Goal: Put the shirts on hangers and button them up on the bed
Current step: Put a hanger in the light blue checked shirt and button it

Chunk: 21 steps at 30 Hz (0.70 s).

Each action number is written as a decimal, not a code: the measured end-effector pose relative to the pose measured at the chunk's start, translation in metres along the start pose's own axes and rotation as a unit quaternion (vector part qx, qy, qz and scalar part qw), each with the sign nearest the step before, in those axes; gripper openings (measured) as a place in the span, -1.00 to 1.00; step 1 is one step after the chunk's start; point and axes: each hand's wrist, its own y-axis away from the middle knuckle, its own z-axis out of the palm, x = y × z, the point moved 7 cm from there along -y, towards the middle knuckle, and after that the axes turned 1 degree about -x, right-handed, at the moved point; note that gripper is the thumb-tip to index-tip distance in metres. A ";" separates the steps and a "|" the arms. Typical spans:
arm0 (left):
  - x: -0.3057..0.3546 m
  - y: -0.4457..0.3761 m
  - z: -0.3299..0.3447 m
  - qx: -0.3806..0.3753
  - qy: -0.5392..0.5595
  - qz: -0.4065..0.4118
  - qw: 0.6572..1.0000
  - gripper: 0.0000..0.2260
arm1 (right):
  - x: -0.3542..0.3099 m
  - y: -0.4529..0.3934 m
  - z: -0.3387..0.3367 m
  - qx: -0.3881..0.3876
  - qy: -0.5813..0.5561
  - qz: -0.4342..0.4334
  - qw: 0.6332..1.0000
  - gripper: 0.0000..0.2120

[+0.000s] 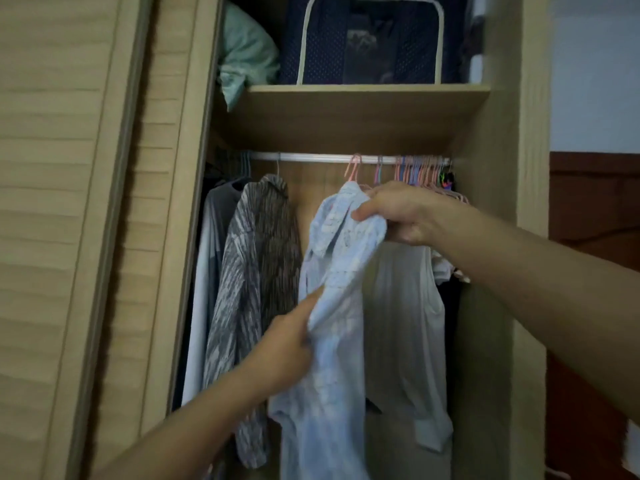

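A light blue shirt (332, 341) hangs in front of the open wardrobe, just below the rail (311, 156). My right hand (398, 213) grips its collar and shoulder near a pink hanger (355, 171) hooked on the rail. My left hand (287, 344) pinches the shirt's front edge lower down. Several empty pink and purple hangers (419, 169) crowd the right end of the rail.
A grey streaked shirt (256, 282) and a pale grey garment (211, 271) hang to the left, a white sleeveless top (405, 323) behind the blue shirt. A shelf (363, 98) above carries a dark storage bag (370, 39) and green bedding (246, 50). A louvred door (69, 220) stands at left.
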 end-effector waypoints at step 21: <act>-0.080 -0.192 -0.083 -0.112 -0.369 0.285 0.878 0.07 | -0.025 -0.099 0.004 0.151 0.131 -0.074 0.977 -0.55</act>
